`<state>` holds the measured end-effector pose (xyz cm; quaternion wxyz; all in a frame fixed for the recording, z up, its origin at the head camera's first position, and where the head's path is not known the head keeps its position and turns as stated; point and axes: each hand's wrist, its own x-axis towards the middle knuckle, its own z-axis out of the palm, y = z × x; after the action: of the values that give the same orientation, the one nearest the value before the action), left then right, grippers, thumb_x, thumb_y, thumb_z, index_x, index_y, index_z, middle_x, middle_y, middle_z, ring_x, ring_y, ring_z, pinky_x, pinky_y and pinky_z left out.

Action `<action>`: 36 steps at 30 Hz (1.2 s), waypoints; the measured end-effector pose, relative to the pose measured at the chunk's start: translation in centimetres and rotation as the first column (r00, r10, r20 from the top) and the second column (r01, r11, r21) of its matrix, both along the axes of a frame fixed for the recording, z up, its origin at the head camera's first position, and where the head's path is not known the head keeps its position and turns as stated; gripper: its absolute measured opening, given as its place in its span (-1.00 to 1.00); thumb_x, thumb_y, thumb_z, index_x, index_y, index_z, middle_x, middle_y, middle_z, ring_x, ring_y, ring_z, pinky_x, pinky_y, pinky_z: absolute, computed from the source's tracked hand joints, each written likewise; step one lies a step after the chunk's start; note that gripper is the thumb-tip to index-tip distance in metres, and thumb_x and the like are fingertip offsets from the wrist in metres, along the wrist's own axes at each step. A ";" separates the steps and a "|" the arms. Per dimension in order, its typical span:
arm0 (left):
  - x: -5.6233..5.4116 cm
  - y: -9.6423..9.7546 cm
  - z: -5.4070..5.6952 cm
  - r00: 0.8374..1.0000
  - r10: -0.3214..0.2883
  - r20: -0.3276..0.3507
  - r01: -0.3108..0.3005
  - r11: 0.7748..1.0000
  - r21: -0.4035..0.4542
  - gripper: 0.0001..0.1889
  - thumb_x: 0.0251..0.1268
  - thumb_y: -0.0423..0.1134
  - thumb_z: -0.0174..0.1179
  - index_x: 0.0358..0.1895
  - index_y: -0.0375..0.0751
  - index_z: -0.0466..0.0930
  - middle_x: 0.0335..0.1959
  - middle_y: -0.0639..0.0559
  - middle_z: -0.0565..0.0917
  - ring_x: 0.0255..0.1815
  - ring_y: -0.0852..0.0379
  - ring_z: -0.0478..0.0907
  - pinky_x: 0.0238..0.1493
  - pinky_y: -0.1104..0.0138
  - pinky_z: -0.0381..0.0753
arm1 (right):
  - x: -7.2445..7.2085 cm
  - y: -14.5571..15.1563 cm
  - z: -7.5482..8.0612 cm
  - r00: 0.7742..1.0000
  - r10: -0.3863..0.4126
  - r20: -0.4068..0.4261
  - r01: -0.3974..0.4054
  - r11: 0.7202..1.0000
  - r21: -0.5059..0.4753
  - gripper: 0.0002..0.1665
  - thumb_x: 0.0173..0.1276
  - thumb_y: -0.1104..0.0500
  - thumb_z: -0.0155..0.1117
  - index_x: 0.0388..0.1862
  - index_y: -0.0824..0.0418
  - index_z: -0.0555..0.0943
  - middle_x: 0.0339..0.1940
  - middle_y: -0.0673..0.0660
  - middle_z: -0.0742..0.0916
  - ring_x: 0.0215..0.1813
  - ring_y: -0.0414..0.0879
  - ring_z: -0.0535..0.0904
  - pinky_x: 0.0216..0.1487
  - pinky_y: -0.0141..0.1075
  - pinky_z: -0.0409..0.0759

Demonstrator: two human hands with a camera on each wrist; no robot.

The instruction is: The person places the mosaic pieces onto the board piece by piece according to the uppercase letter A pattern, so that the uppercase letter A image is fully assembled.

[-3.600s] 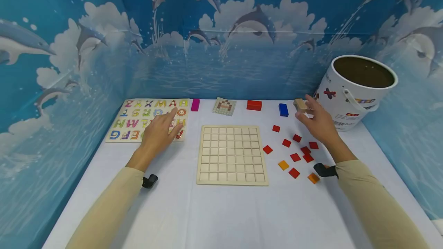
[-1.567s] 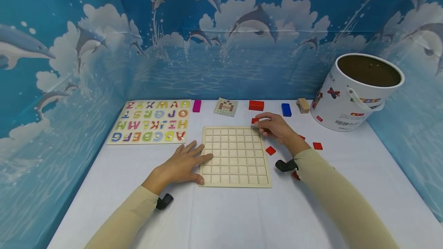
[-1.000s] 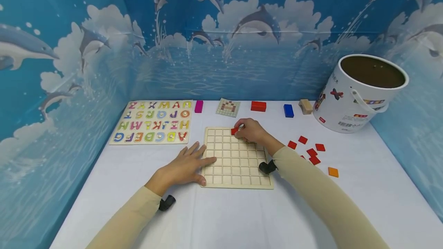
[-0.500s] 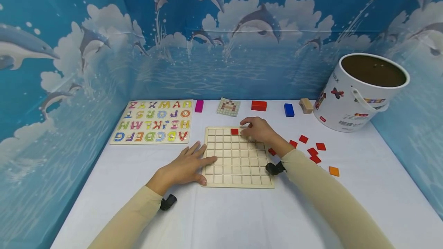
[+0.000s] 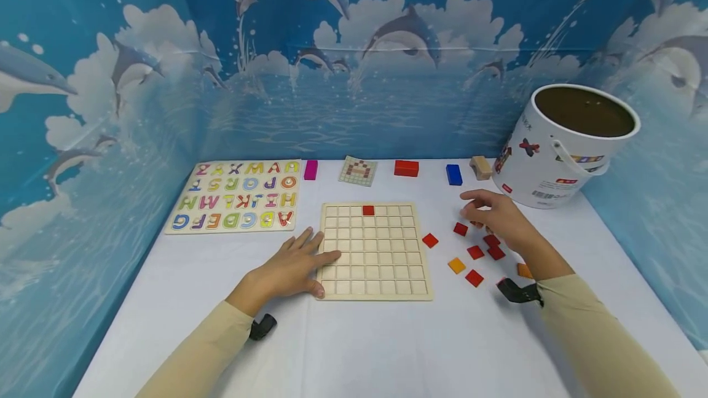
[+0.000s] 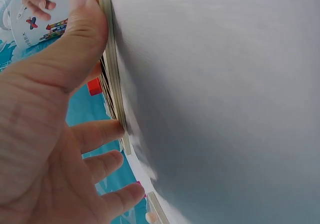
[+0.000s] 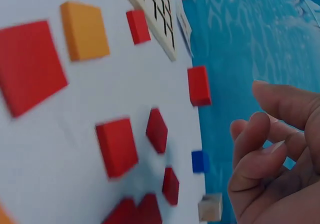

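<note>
A square wooden grid board lies flat on the table with one red tile in its top row. My left hand rests with spread fingers on the board's left edge, thumb near the lower corner; in the left wrist view its thumb touches the board's side. Right of the board hovers my right hand, loosely bent, above loose red tiles. The right wrist view shows nothing between thumb and fingers. An orange tile lies among the red ones; another is partly hidden by the right forearm.
An alphabet puzzle board lies at the left. Along the back are a magenta block, a small pattern card, a red block, a blue block and a wooden block. A white bucket stands back right.
My right hand picked up a red tile, set it in the board's top row and let go, then moved back right over the loose tiles. My left hand came from the puzzle to the board.
</note>
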<state>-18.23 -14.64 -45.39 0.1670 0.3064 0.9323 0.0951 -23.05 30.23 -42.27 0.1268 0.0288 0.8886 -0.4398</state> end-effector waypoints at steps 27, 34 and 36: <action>0.0 -0.2 0.0 1.000 0.020 0.000 -0.020 0.999 0.029 -0.08 0.06 0.20 0.42 0.57 0.29 0.27 0.68 -0.15 -0.01 0.69 -0.22 -0.29 0.53 -0.23 -0.10 | 2.2 -5.2 -3.0 0.992 0.062 0.107 -0.070 0.995 0.073 -0.26 0.28 0.03 0.49 0.42 0.07 0.48 0.01 0.20 0.57 -0.22 0.03 0.52 -0.29 -0.27 0.57; 0.3 -0.2 -0.3 1.000 0.014 0.021 -0.015 0.999 0.043 -0.09 0.05 0.19 0.42 0.56 0.29 0.28 0.68 -0.16 -0.02 0.68 -0.23 -0.30 0.53 -0.23 -0.09 | 2.5 -5.7 -4.2 0.994 0.078 0.074 -0.087 0.989 0.122 -0.32 0.28 0.08 0.49 0.37 0.10 0.53 -0.08 0.18 0.56 -0.16 0.02 0.50 -0.31 -0.26 0.52; 0.3 -0.2 -0.3 1.000 0.016 0.010 -0.017 0.999 0.046 -0.09 0.05 0.19 0.42 0.56 0.29 0.29 0.68 -0.16 -0.01 0.68 -0.23 -0.30 0.53 -0.23 -0.09 | 2.5 -5.8 -4.4 0.996 0.085 0.037 -0.089 0.986 0.141 -0.38 0.29 0.10 0.47 0.33 0.13 0.55 -0.09 0.17 0.56 -0.12 0.03 0.48 -0.29 -0.26 0.52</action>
<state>-17.96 -14.84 -45.68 0.1637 0.3019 0.9316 0.1193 -20.55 24.39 -46.68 0.1571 0.0058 0.9161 -0.3688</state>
